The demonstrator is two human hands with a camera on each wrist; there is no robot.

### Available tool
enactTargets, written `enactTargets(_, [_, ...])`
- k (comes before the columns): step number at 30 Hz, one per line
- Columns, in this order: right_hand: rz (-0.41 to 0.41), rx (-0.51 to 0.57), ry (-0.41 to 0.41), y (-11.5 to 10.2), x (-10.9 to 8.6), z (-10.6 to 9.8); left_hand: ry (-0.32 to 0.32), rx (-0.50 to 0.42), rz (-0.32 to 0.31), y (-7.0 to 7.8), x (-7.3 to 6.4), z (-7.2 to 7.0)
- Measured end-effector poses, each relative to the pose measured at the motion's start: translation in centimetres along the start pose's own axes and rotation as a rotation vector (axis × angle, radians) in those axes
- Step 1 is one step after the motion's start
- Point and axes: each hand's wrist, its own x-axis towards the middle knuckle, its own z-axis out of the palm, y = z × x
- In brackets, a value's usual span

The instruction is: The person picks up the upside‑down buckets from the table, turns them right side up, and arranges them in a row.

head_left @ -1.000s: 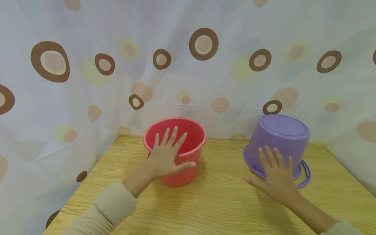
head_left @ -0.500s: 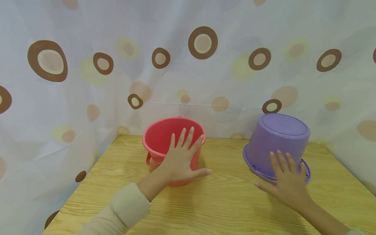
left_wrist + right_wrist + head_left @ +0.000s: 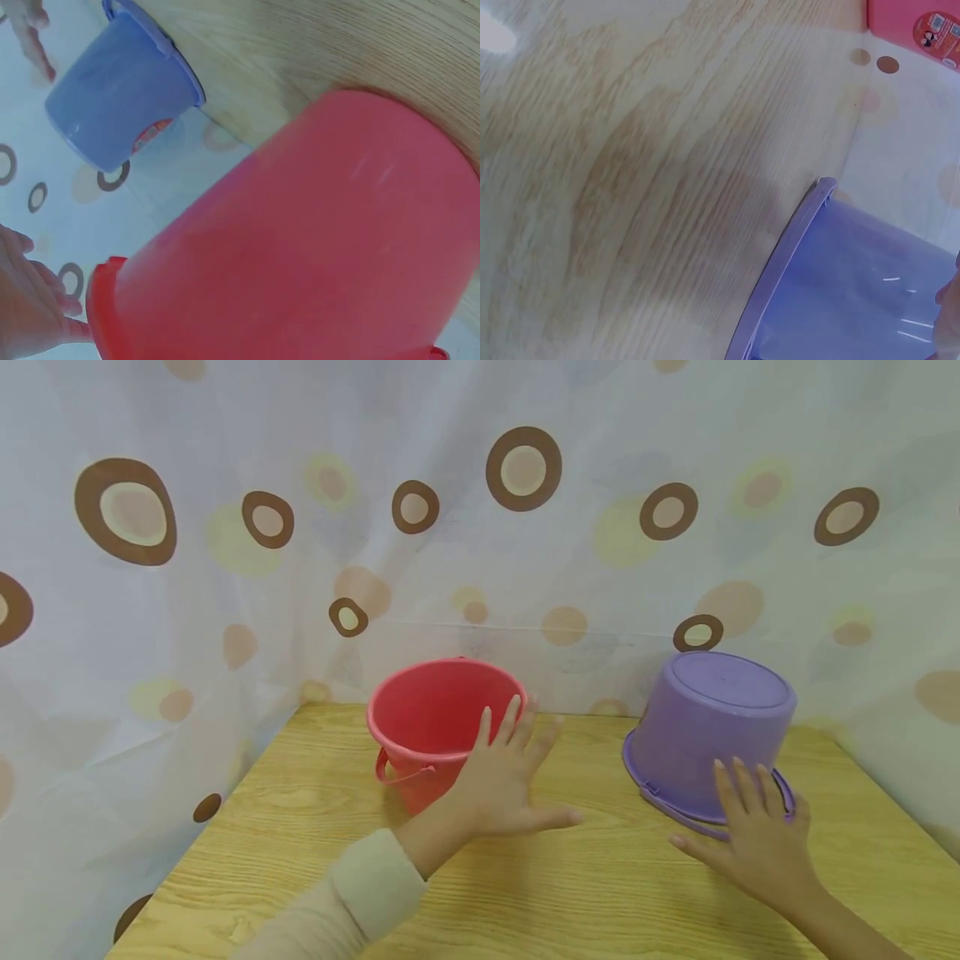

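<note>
A red bucket (image 3: 420, 718) stands upright on the wooden table, its handle hanging at the front left. My left hand (image 3: 498, 785), fingers spread and straight, overlaps the bucket's right side in the head view. To the right, a purple bucket (image 3: 705, 735) sits upside down, its base up and its rim and handle on the table. My right hand (image 3: 768, 843) is spread in front of its lower right side. Neither hand holds anything. In the left wrist view the red bucket (image 3: 300, 240) fills much of the picture; the right wrist view shows the purple bucket's rim and wall (image 3: 855, 285).
The wooden table (image 3: 585, 893) runs back to a white curtain (image 3: 465, 568) with brown and beige circles, which also hangs at both sides. On the red bucket is a round label (image 3: 939, 39).
Both hands have moved to the right, the left one from over the red bucket's mouth to its right side. The right hand has also come slightly lower. The buckets have stayed in place.
</note>
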Motion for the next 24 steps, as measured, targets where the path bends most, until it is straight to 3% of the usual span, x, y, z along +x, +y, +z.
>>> enactTargets(9, [0.041, -0.001, -0.038, 0.8, -0.5, 0.3, -0.007, 0.115, 0.051, 1.9, 0.9, 2.1])
enactTargets(16, [0.067, -0.002, -0.055, 1.6, -1.2, 0.9, 0.061, 0.218, 0.122, 2.3, 1.3, 4.0])
enactTargets(24, [0.070, -0.021, -0.086, 2.8, -1.8, 1.7, -0.051, 0.135, 0.057, 2.4, 2.2, 5.6])
